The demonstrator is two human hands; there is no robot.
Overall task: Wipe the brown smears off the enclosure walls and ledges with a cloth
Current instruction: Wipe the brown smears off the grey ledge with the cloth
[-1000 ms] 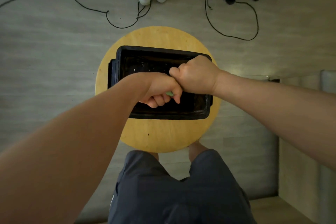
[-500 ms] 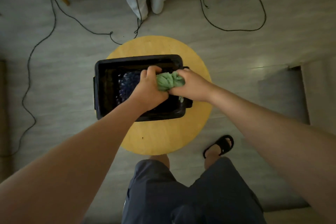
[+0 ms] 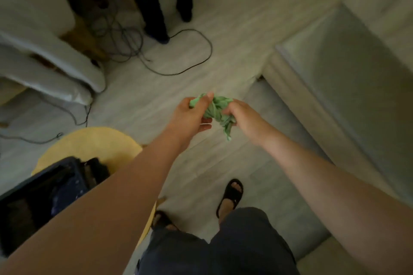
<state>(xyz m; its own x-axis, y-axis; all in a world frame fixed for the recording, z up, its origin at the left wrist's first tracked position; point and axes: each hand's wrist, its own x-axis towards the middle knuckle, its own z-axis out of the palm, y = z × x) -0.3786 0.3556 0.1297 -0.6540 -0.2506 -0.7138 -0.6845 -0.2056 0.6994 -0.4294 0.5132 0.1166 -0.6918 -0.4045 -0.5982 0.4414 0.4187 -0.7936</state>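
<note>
You're gripping the green cloth (image 3: 216, 108) with both your left hand (image 3: 192, 117) and right hand (image 3: 242, 116), well off to the right of the enclosure (image 3: 42, 187), so probably re-bunching it; next bring it onto those walls.

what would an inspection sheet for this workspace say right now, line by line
surface: round yellow table at lower left, partly behind the left arm
job's things: black enclosure on the table, too blurred to judge smears; green cloth bunched over the floor, apart from the enclosure
clutter: nothing seen
hands: left hand and right hand both grip the cloth
cables: black cables tangled and looped on the floor
surroundings: pale floor; another person's dark trouser legs; grey padded seat at right
</note>
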